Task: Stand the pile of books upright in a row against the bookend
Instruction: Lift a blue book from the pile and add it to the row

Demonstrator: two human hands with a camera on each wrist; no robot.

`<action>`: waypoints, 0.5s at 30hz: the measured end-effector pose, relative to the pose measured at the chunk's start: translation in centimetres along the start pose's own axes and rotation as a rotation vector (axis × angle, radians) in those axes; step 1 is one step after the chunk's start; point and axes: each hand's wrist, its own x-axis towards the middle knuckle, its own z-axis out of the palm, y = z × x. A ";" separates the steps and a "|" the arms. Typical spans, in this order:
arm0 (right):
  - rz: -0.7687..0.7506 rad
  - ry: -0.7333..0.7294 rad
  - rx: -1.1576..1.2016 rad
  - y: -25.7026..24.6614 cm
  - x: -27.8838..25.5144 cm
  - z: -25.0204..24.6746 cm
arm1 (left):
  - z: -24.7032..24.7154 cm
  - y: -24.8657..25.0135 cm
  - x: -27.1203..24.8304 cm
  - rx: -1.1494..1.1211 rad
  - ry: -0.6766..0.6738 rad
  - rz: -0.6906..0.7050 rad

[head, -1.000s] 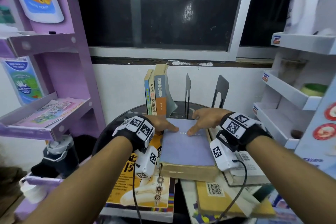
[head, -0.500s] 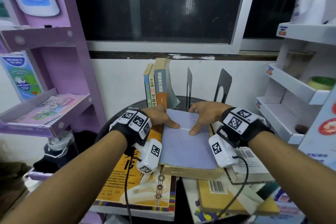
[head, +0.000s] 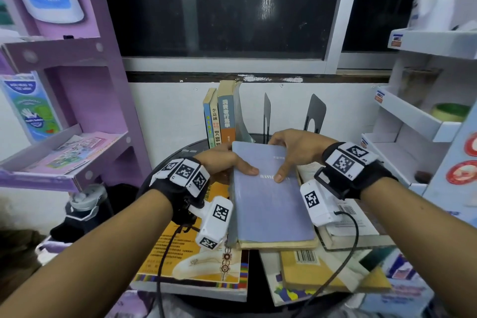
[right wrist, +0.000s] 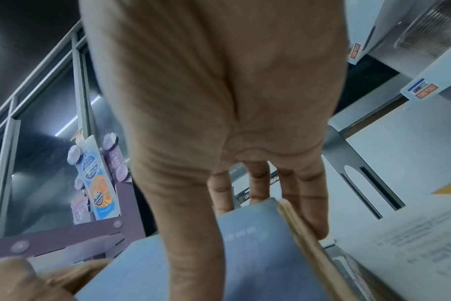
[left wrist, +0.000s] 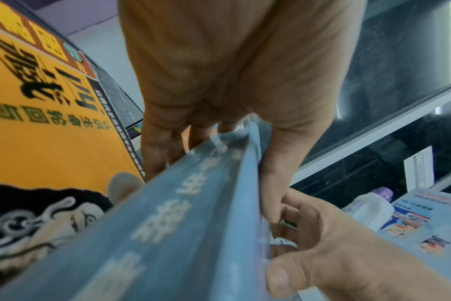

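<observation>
Both hands hold a pale blue book (head: pixel 268 204) on top of the pile on the round black table (head: pixel 180 155). My left hand (head: pixel 228 160) grips its far left edge, thumb on the cover and fingers (left wrist: pixel 157 150) under the spine (left wrist: pixel 168 213). My right hand (head: pixel 282 157) grips the far right corner, thumb on the cover, fingers (right wrist: pixel 309 203) curled under the page edge. The book's far end is tilted slightly up. Three books (head: pixel 219 116) stand upright at the back. Two dark metal bookends (head: pixel 266 113) (head: pixel 315 113) stand to their right.
Under the blue book lie an orange-covered book (head: pixel 180 248), a yellow book with a barcode (head: pixel 309 266) and a white book (head: pixel 348 230). A purple shelf unit (head: pixel 77 137) flanks the left, a white one (head: pixel 413 124) the right. The wall and window are right behind.
Both hands slid from flat on the cover to the book's far end and curled around its edges. The far end has risen a little.
</observation>
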 end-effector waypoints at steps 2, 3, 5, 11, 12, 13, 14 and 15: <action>-0.014 0.032 -0.011 -0.2 -0.4 -0.1 | 0.1 0.1 -0.3 -0.010 -0.019 0.021; -0.025 0.051 -0.021 -0.4 -0.7 -0.2 | 0.1 0.2 -0.4 -0.018 -0.015 0.036; -0.047 0.102 -0.059 -0.8 -1.2 -0.5 | 0.1 0.4 -0.5 -0.032 0.037 0.071; -0.135 0.351 -0.056 -2.0 -2.4 -2.2 | -0.4 2.3 -1.9 -0.091 0.263 0.253; -0.143 0.401 -0.057 -2.1 -2.4 -2.4 | -0.6 2.7 -2.2 -0.088 0.295 0.286; -0.151 0.451 -0.048 -2.3 -2.5 -2.6 | -0.7 3.0 -2.4 -0.081 0.328 0.325; -0.156 0.490 -0.024 -2.4 -2.5 -2.6 | -0.9 3.2 -2.6 -0.079 0.360 0.360; -0.161 0.518 0.005 -2.6 -2.5 -2.7 | -1.0 3.3 -2.9 -0.080 0.393 0.387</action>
